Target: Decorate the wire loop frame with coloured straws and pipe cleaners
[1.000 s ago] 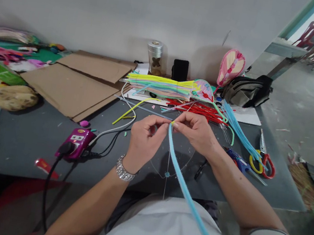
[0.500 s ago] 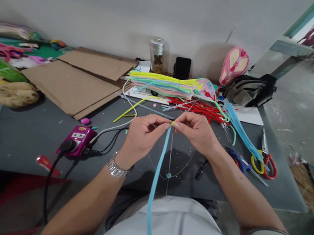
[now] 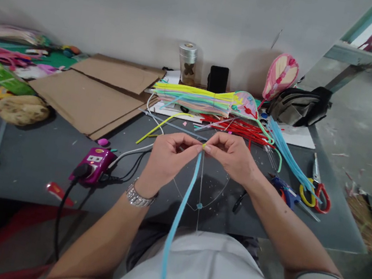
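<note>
My left hand (image 3: 173, 157) pinches the top end of a long blue pipe cleaner (image 3: 182, 205), which hangs down in front of my shirt. Thumb and fingertips of my right hand (image 3: 228, 156) are closed on a small yellow piece (image 3: 204, 147) at the same spot, so the two hands nearly touch. Below them hangs a thin wire frame (image 3: 202, 180) with a curved loop and a straight stem. A small blue knot (image 3: 199, 206) sits where the loop crosses the stem. The fingertips partly hide how the pipe cleaner meets the wire.
Scissors (image 3: 316, 190) and blue-handled pliers (image 3: 287, 192) lie right. Bundled pipe cleaners (image 3: 193, 98), red ones (image 3: 241, 129) and blue ones (image 3: 290, 157) lie behind my hands. Cardboard (image 3: 89, 99) and a purple power socket (image 3: 94, 164) are left. A bag (image 3: 300, 106) stands by the wall.
The hanging lower part of the blue pipe cleaner has swung to the left. Both hands keep their pinch at nearly the same place; the view has shifted slightly.
</note>
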Tool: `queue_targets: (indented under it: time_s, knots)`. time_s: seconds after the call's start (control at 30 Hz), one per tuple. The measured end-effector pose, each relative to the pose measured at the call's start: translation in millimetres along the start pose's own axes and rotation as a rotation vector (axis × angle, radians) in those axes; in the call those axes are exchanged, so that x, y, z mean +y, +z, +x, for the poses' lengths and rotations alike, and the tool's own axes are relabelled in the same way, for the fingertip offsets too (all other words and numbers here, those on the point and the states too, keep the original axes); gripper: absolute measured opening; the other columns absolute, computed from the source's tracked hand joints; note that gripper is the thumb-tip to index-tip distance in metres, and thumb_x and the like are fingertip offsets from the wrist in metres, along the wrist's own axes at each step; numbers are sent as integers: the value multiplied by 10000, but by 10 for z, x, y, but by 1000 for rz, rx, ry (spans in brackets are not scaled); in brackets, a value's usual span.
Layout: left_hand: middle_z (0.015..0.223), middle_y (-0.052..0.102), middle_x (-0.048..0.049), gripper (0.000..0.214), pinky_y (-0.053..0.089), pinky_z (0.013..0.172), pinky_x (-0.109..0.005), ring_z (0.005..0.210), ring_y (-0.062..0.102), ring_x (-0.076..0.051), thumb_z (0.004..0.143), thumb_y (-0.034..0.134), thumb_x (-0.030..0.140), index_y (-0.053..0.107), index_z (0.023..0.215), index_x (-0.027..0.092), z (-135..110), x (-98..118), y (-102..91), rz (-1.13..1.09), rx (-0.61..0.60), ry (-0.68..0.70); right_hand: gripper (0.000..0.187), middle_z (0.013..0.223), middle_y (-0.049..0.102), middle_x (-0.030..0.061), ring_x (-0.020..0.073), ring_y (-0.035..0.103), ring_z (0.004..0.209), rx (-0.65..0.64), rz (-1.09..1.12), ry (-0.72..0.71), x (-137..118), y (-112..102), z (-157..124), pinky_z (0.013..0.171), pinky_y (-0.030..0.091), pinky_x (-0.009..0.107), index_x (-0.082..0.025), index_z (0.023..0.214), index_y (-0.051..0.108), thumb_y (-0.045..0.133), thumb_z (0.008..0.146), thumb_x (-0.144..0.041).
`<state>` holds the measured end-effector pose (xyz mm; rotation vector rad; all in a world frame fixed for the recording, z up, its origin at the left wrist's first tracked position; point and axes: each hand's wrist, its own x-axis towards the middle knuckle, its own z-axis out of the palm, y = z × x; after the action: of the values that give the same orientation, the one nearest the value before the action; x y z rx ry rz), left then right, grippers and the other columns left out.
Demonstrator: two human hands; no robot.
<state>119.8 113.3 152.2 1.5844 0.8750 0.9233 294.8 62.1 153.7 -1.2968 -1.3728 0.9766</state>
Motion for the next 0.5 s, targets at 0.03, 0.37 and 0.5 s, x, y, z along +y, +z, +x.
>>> queue_targets:
  time_s: [0.03, 0.37, 0.5]
  knots:
    - [704, 755, -48, 193, 425, 541, -238, 584, 579, -129, 752, 779, 335, 795, 787, 147, 1, -10, -4, 17, 1, 4, 203, 686, 658, 3, 132, 569, 654, 0, -10, 1, 3, 4, -1, 637, 445, 273, -176, 728, 652, 696, 821, -351]
    - [698, 764, -43, 179, 412, 520, -237, 556, 584, -126, 784, 765, 320, 802, 817, 148, 1, -10, -63, 192, -36, 100, 169, 684, 666, 3, 131, 581, 653, 8, -32, 37, 54, 47, 10, 633, 448, 266, -176, 730, 662, 688, 799, -328]
    - [677, 749, -30, 151, 394, 518, -242, 552, 576, -127, 806, 738, 299, 788, 793, 157, 9, -4, -70, 257, -47, 120, 159, 676, 668, 4, 135, 595, 653, 14, -16, 43, 64, 71, 12, 641, 461, 269, -180, 721, 652, 685, 794, -317]
